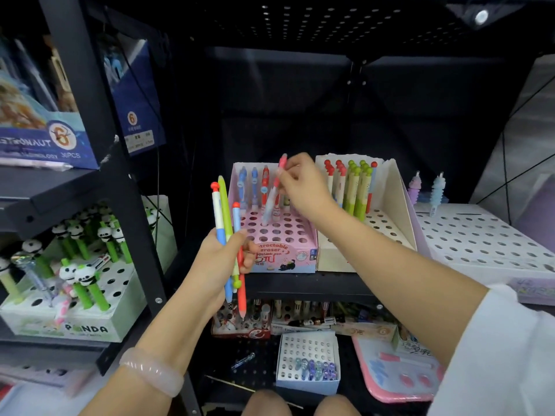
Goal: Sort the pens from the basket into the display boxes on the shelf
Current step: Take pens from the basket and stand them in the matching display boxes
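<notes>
Left hand: fingers curled round a bundle of pens, held in front of the pink display box at its near left corner. The bundle stands roughly upright, long axes near vertical and fanned slightly. It includes a white and blue pen with a red knob at the top, a green pen, a shorter one with a red cap, and an orange-red pen whose point hangs below the fist. A pale bangle sits on that wrist.

Right hand: raised over the pink display box, fingertips pinching the upper end of a single pen. This pen has a pink-red top and a pale barrel. It tilts, top leaning right toward the hand, lower end down at the perforated floor of the box; whether the tip sits in a hole cannot be told, as the pen is blurred.

The pink display box rests on the shelf. Along its back row stand blue and red pens, upright. Just beside it on the right is a white display box holding red-topped and green-topped pens upright at the rear. Further right, a lilac perforated tray carries two pens. A panda pen box sits on the shelving to the left.
</notes>
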The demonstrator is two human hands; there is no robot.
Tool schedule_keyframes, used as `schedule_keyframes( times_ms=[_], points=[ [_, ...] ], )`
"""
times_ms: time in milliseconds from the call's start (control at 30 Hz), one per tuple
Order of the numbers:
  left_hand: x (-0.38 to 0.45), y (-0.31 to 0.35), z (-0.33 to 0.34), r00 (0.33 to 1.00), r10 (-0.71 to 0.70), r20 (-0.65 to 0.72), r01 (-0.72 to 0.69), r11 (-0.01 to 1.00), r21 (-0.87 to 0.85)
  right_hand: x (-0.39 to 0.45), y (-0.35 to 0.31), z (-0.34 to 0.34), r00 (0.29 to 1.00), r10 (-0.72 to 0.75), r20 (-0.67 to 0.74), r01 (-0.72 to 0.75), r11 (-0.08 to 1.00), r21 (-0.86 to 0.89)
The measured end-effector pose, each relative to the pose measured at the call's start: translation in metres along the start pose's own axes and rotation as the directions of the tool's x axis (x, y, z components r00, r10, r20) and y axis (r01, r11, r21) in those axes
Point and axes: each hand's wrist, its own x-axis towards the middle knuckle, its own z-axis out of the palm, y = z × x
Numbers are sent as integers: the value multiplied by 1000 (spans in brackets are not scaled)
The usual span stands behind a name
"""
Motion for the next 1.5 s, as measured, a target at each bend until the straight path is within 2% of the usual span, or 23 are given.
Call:
schedule_keyframes(
  times_ms=[100,200,433,600,667,733,800,900,967,1033,1100,1167,1233,1333,1500],
  points=[
    [-1,0,-4,1000,13,-4,-13,1000,6,-4,5,15,993,-85,79,100,974,-206],
    [-3,0,-7,1000,17,-16,-17,1000,6,-7,8,24,990,-90,112,123,934,-335],
    [-6,2,-8,999,7,-48,-10,999,-52,-8,3,26,993,-102,66,121,865,-487],
    [-9,2,-4,999,11,-42,-13,999,-37,-17,13,23,993,22,117,46,831,-554],
    [-10,3,0,999,23,-28,-24,999,-36,-22,10,18,991,4,131,62,867,-494],
    [-10,3,5,999,31,-15,-32,999,-44,-30,3,11,971,-2,238,70,958,-279],
    [-10,3,13,999,36,-12,-37,998,-60,-41,-4,2,924,22,381,-9,999,-37],
    [-10,1,27,999,45,-2,-45,994,-95,-52,-4,-13,902,6,431,-8,1000,1],
    [-10,-2,39,999,39,14,-37,992,-118,-53,-1,-25,918,2,397,15,999,-40],
    [-8,-6,51,999,14,32,-11,995,-100,-49,1,-39,947,34,319,-33,999,-7],
    [-7,-10,62,999,2,39,-1,1000,-18,-42,2,-60,977,72,202,-96,989,112],
    [-6,-11,73,998,2,66,-2,1000,15,-33,6,-86,996,79,44,-84,984,156],
    [-4,-10,84,993,-4,117,3,1000,10,-24,13,-112,991,65,-117,-55,995,85],
    [-2,-5,98,987,-22,162,15,999,40,-12,27,-141,951,-4,-308,-38,991,-129],
    [3,-3,117,980,-37,197,27,998,50,6,44,-163,921,-140,-365,-41,894,-447]
  ],
)
